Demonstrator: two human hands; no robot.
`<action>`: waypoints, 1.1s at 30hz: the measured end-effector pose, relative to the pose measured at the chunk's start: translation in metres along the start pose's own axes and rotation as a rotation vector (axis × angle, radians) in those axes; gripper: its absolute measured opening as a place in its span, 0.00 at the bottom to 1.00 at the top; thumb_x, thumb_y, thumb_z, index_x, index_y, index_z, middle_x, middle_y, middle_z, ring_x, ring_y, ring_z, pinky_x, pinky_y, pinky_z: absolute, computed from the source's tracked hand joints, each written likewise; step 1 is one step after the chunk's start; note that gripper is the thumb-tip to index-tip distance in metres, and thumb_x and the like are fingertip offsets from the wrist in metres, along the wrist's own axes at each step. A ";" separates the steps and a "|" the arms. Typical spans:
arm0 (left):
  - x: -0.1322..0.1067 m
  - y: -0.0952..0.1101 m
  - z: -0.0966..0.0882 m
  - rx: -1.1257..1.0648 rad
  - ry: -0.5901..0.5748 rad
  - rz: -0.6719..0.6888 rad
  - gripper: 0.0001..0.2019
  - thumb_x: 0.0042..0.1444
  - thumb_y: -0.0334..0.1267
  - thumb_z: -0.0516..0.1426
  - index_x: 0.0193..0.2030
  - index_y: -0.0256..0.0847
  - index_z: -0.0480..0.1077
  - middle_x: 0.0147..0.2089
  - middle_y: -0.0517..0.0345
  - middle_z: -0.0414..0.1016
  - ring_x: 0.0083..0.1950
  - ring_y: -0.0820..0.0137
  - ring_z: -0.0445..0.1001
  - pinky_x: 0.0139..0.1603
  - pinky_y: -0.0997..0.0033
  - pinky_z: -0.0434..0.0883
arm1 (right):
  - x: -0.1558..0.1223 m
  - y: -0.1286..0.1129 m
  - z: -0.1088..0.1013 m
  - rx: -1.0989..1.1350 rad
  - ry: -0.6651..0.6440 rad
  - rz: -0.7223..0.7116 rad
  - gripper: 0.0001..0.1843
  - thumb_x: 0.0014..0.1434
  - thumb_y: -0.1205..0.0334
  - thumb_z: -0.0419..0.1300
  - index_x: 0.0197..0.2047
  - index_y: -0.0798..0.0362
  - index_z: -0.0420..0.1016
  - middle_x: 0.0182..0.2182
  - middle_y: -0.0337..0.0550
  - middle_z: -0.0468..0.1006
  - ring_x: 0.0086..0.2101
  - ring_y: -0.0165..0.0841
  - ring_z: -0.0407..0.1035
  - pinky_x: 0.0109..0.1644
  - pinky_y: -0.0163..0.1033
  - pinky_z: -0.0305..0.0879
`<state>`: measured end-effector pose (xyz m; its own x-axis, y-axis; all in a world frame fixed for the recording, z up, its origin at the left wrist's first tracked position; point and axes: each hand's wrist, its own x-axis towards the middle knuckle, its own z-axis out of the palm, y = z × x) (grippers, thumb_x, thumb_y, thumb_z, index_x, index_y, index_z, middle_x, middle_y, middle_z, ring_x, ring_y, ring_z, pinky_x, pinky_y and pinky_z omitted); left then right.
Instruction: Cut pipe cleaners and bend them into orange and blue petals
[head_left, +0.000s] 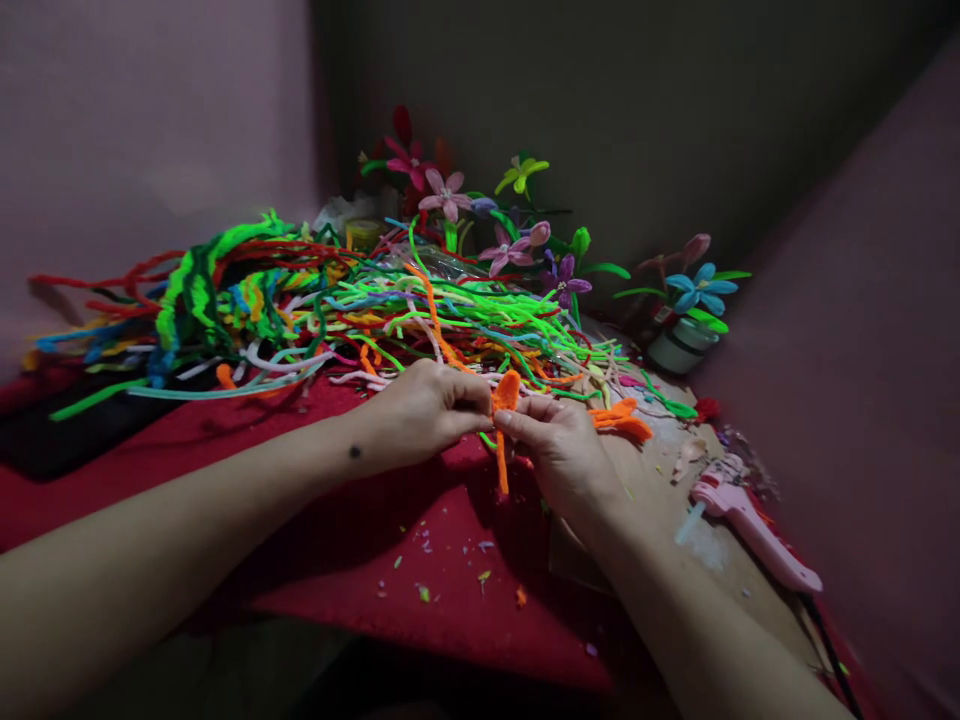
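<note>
Between my two hands is an orange pipe cleaner petal [507, 390], a folded loop on top with a short tail hanging below. My left hand [439, 405] pinches its left side with thumb and fingers. From the other side, the thumb and index finger of my right hand [559, 440] close on its base. Just beyond my right hand, several finished orange petals [622, 420] lie together on the cardboard. Behind my hands spreads a heap of loose pipe cleaners [465, 310] in green, orange, white and red.
A pink glue gun [757, 530] rests on cardboard [660, 520] at the right. Pipe cleaner flowers [450, 195] stand at the back; a blue one [703, 290] rises from a small jar [682, 345]. Twisted bundles [195, 280] lie left. Fuzz scraps dot the red cloth [337, 560].
</note>
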<state>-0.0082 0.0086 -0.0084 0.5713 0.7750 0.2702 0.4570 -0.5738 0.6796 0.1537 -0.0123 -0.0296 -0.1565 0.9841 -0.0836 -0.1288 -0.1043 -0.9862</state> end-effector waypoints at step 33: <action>0.002 0.004 0.027 -0.887 0.188 -0.340 0.09 0.46 0.36 0.62 0.34 0.35 0.74 0.33 0.56 0.76 0.31 0.73 0.72 0.32 0.75 0.67 | -0.004 -0.003 0.004 0.196 0.086 -0.139 0.01 0.44 0.68 0.63 0.24 0.56 0.76 0.18 0.33 0.67 0.21 0.24 0.56 0.25 0.32 0.51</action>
<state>0.0135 0.0005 -0.0233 0.3502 0.9365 0.0167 -0.1467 0.0372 0.9885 0.1504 -0.0168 -0.0260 -0.0418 0.9987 0.0304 -0.3317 0.0149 -0.9433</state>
